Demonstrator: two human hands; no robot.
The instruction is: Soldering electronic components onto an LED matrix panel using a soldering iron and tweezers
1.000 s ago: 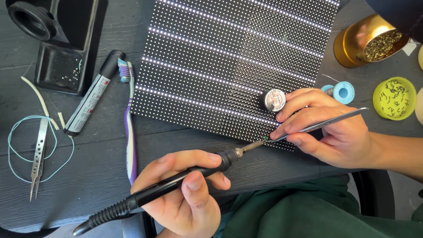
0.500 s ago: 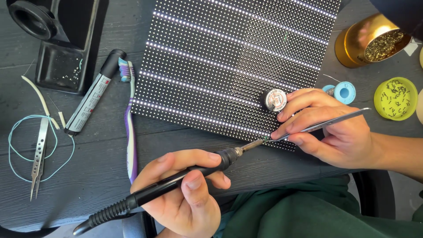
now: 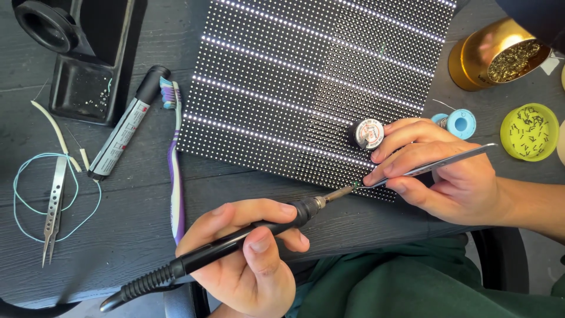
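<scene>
A black panel of small lit dots [image 3: 306, 88] lies flat on the dark table. My left hand [image 3: 250, 259] grips a black soldering iron [image 3: 235, 241], its metal tip touching the panel's near edge. My right hand [image 3: 447, 174] pinches silver tweezers [image 3: 435, 166] whose points meet the iron's tip at the same spot on the edge. A small round tin with a pale lid [image 3: 366, 133] sits on the panel just beside my right fingers.
On the left lie a purple toothbrush [image 3: 175, 176], a grey marker pen [image 3: 126, 129], spare tweezers [image 3: 54, 206], a light blue wire loop [image 3: 29, 194] and a black stand [image 3: 82, 59]. At right are a gold tip-cleaner pot [image 3: 491, 56], a blue spool [image 3: 459, 122] and a yellow-green dish [image 3: 529, 131].
</scene>
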